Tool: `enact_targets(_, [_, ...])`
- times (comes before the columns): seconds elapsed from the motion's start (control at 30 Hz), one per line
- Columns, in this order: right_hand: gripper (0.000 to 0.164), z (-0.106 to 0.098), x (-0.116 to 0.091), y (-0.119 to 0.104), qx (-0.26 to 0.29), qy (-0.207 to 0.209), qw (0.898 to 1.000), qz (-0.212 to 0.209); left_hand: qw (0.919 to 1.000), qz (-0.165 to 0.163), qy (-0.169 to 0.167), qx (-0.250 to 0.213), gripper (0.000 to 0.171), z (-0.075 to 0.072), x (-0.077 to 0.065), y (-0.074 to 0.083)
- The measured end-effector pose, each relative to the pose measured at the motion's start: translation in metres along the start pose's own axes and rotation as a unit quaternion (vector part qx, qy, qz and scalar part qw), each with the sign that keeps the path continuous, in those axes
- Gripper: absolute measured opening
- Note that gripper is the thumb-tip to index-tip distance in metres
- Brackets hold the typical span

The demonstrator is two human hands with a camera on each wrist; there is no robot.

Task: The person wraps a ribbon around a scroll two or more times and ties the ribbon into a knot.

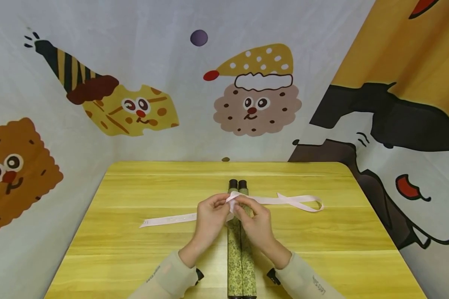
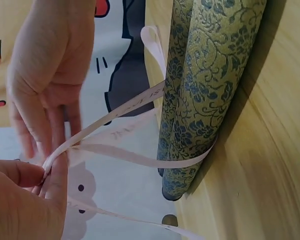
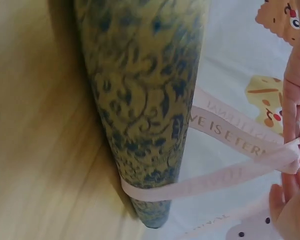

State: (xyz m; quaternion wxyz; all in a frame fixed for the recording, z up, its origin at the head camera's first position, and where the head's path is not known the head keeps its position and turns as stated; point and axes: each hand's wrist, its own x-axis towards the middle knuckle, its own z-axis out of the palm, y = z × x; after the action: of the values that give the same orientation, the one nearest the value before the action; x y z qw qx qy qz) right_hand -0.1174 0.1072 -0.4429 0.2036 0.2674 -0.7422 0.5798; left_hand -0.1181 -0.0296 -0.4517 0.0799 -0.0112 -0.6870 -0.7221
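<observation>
Two rolled scrolls point(image 1: 234, 253) in green-gold floral cloth, with dark end knobs, lie side by side on the table. A pale pink printed ribbon point(image 1: 168, 220) loops around them near their far end. My left hand point(image 1: 211, 216) pinches the ribbon between thumb and fingers above the scrolls. Opposite it, my right hand point(image 1: 260, 222) holds the ribbon at the same crossing, its fingertips close to the left ones. In the right wrist view, the ribbon band point(image 3: 215, 182) runs taut from the scroll to the fingers. One tail lies to the left, the other curls to the right.
The wooden table point(image 1: 134, 182) reaches back to a pale cloth wall point(image 1: 194, 104) printed with cartoon biscuits and cheese. Dark wrist straps show at both cuffs. A large cartoon animal print covers the right-hand cloth.
</observation>
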Motion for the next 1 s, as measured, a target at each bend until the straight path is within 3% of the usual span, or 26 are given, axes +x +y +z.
enact_targets(0.1, [0.024, -0.003, -0.001, -0.001, 0.012, 0.002, 0.994, 0.104, 0.9997, -0.016, -0.006, -0.02, 0.022, 0.0, 0.0, 0.0])
enact_targets(0.2, [0.027, -0.005, 0.0, 0.001, 0.035, -0.023, 0.98, 0.195, 0.9985, -0.029, -0.02, -0.041, 0.021, -0.001, -0.001, 0.003])
enact_targets(0.33, [0.03, -0.007, 0.001, 0.005, 0.082, -0.046, 0.96, 0.265, 0.9981, -0.034, -0.027, -0.043, 0.022, -0.001, -0.003, 0.017])
enact_targets(0.43, [0.03, -0.007, 0.001, 0.007, 0.108, -0.04, 0.949, 0.294, 0.9991, -0.028, -0.016, -0.027, 0.022, 0.0, -0.003, 0.018])
enact_targets(0.6, [0.027, -0.005, -0.006, 0.022, 0.117, -0.022, 0.937, 0.329, 0.9994, -0.023, 0.026, 0.004, 0.021, 0.001, 0.003, -0.001])
enact_targets(0.8, [0.013, -0.005, -0.009, 0.032, 0.081, -0.054, 0.938, 0.332, 0.9983, -0.02, 0.053, -0.013, 0.027, -0.003, 0.005, -0.003])
enact_targets(1.0, [0.011, -0.009, -0.008, 0.033, 0.108, -0.051, 0.93, 0.347, 0.9968, -0.032, 0.065, -0.034, 0.03, -0.006, 0.006, -0.002])
